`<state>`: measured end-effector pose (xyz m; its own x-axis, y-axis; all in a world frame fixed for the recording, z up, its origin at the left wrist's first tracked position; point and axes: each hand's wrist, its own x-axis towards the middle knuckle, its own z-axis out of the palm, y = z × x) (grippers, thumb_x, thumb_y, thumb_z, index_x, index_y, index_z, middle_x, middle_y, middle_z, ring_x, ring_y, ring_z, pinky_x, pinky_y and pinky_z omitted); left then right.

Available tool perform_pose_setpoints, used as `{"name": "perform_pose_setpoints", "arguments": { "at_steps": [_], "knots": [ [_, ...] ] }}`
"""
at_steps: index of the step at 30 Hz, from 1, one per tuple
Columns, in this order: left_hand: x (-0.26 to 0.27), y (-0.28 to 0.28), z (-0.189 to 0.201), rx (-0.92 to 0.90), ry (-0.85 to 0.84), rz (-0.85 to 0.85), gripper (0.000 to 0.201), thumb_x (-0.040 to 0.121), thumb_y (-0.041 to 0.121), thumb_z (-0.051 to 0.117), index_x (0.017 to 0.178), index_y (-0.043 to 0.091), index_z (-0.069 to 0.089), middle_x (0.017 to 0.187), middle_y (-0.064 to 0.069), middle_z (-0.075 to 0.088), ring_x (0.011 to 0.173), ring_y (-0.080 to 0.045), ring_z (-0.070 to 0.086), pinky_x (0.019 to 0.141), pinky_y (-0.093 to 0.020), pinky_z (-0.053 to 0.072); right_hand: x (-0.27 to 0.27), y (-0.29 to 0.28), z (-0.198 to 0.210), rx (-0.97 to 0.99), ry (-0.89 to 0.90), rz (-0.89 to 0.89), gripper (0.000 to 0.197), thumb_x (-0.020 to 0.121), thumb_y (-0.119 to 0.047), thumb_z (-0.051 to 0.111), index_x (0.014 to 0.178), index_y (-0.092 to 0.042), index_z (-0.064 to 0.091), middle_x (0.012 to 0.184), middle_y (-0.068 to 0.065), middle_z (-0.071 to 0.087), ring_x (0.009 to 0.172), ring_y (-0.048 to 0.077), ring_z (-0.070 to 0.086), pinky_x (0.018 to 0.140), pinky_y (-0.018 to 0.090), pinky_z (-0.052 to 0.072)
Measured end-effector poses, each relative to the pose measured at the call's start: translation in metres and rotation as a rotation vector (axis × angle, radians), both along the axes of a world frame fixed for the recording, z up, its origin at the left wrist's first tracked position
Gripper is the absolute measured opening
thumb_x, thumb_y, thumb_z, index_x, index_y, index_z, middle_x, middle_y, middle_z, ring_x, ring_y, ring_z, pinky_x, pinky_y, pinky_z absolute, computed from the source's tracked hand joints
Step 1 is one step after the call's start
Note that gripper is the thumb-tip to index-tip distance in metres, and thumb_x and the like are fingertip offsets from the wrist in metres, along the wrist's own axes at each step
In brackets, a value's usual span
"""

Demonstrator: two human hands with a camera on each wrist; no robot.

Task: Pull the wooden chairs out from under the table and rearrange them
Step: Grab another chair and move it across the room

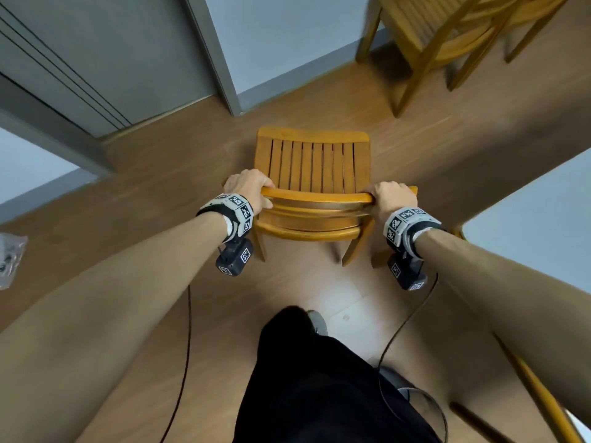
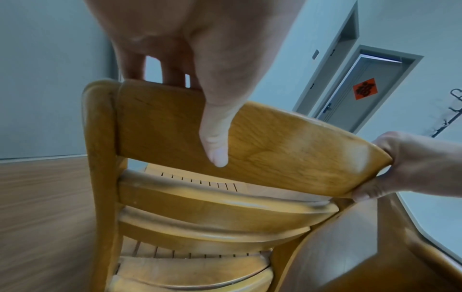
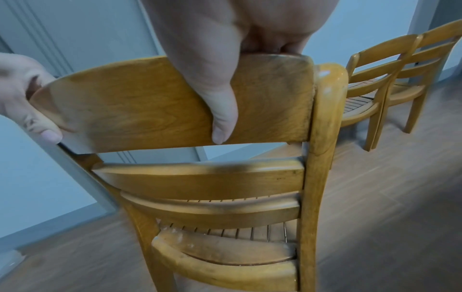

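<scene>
A yellow-brown wooden chair (image 1: 313, 167) with a slatted seat stands on the floor in front of me, its back toward me. My left hand (image 1: 248, 188) grips the left end of the chair's top rail (image 2: 275, 142), thumb on the near face and fingers over the top. My right hand (image 1: 388, 196) grips the right end of the same rail (image 3: 155, 102) in the same way. In each wrist view the other hand (image 2: 412, 166) (image 3: 22, 94) shows at the far end of the rail.
Two more wooden chairs (image 1: 447, 36) (image 3: 390, 79) stand side by side at the back right near the wall. A grey door and frame (image 1: 105, 65) are at the back left. A wooden edge (image 1: 540, 391) runs along the lower right. Cables trail over the wood floor (image 1: 188, 346).
</scene>
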<state>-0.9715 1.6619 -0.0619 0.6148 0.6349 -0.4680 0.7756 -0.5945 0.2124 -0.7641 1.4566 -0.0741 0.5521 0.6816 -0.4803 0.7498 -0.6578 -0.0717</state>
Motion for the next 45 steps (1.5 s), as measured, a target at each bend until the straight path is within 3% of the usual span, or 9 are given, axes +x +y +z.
{"name": "perform_pose_setpoints", "arguments": {
  "at_steps": [4, 12, 18, 22, 29, 33, 41, 45],
  "knots": [
    [0.069, 0.051, 0.003, -0.012, -0.017, 0.003, 0.038, 0.077, 0.038, 0.081, 0.114, 0.036, 0.071, 0.101, 0.004, 0.071, 0.095, -0.024, 0.065, 0.087, -0.038, 0.051, 0.069, 0.052, 0.003, -0.003, -0.016, -0.022, 0.032, 0.087, -0.023, 0.064, 0.116, -0.038, 0.069, 0.101, 0.006, 0.069, 0.1, 0.034, 0.062, 0.087, 0.039, 0.052],
    [0.184, 0.139, -0.006, -0.009, -0.008, -0.091, 0.03, 0.086, 0.033, 0.075, 0.116, 0.032, 0.071, 0.107, 0.0, 0.071, 0.104, -0.026, 0.063, 0.096, -0.038, 0.046, 0.183, 0.144, -0.005, -0.037, -0.01, -0.092, 0.028, 0.085, -0.031, 0.074, 0.111, -0.041, 0.07, 0.103, 0.004, 0.07, 0.102, 0.031, 0.061, 0.085, 0.038, 0.05],
    [0.253, 0.197, -0.004, -0.016, -0.032, -0.092, 0.018, 0.084, 0.035, 0.076, 0.102, 0.03, 0.076, 0.091, 0.003, 0.071, 0.093, -0.024, 0.065, 0.091, -0.037, 0.047, 0.25, 0.199, 0.001, -0.039, -0.018, -0.091, 0.029, 0.088, -0.028, 0.072, 0.114, -0.039, 0.071, 0.091, 0.0, 0.063, 0.093, 0.028, 0.061, 0.081, 0.036, 0.051],
    [0.293, 0.225, 0.0, -0.012, -0.047, -0.088, 0.018, 0.085, 0.035, 0.076, 0.103, 0.031, 0.076, 0.09, 0.005, 0.07, 0.091, -0.023, 0.064, 0.09, -0.038, 0.048, 0.291, 0.229, 0.006, -0.026, -0.021, -0.08, 0.026, 0.088, -0.026, 0.071, 0.111, -0.039, 0.071, 0.095, 0.0, 0.068, 0.085, 0.024, 0.056, 0.08, 0.035, 0.051],
    [0.374, 0.25, 0.008, -0.025, -0.064, -0.048, 0.02, 0.086, 0.034, 0.075, 0.105, 0.029, 0.074, 0.086, 0.006, 0.068, 0.084, -0.019, 0.063, 0.084, -0.037, 0.05, 0.386, 0.272, 0.013, 0.017, -0.021, -0.035, 0.036, 0.088, -0.022, 0.072, 0.118, -0.042, 0.068, 0.107, 0.0, 0.069, 0.105, 0.028, 0.061, 0.089, 0.04, 0.052],
    [0.428, 0.254, 0.007, -0.027, -0.041, 0.017, 0.019, 0.087, 0.033, 0.074, 0.104, 0.027, 0.074, 0.09, 0.004, 0.069, 0.086, -0.02, 0.062, 0.087, -0.038, 0.049, 0.451, 0.291, 0.012, 0.031, -0.023, 0.035, 0.031, 0.089, -0.023, 0.071, 0.115, -0.04, 0.069, 0.101, -0.001, 0.069, 0.099, 0.026, 0.062, 0.086, 0.039, 0.052],
    [0.542, 0.254, 0.005, -0.041, -0.011, 0.143, 0.024, 0.085, 0.029, 0.075, 0.109, 0.03, 0.074, 0.098, 0.006, 0.07, 0.095, -0.021, 0.064, 0.082, -0.033, 0.047, 0.577, 0.326, 0.013, 0.006, 0.022, 0.174, 0.026, 0.089, -0.019, 0.069, 0.109, -0.036, 0.072, 0.089, -0.004, 0.07, 0.087, 0.022, 0.066, 0.081, 0.04, 0.059],
    [0.582, 0.242, -0.006, -0.064, 0.018, 0.163, 0.025, 0.085, 0.024, 0.072, 0.108, 0.033, 0.075, 0.095, 0.007, 0.071, 0.085, -0.019, 0.062, 0.077, -0.032, 0.049, 0.622, 0.327, 0.006, 0.001, 0.008, 0.24, 0.028, 0.091, -0.019, 0.067, 0.114, -0.036, 0.07, 0.091, -0.004, 0.069, 0.09, 0.021, 0.065, 0.083, 0.041, 0.058]
  ]
}}
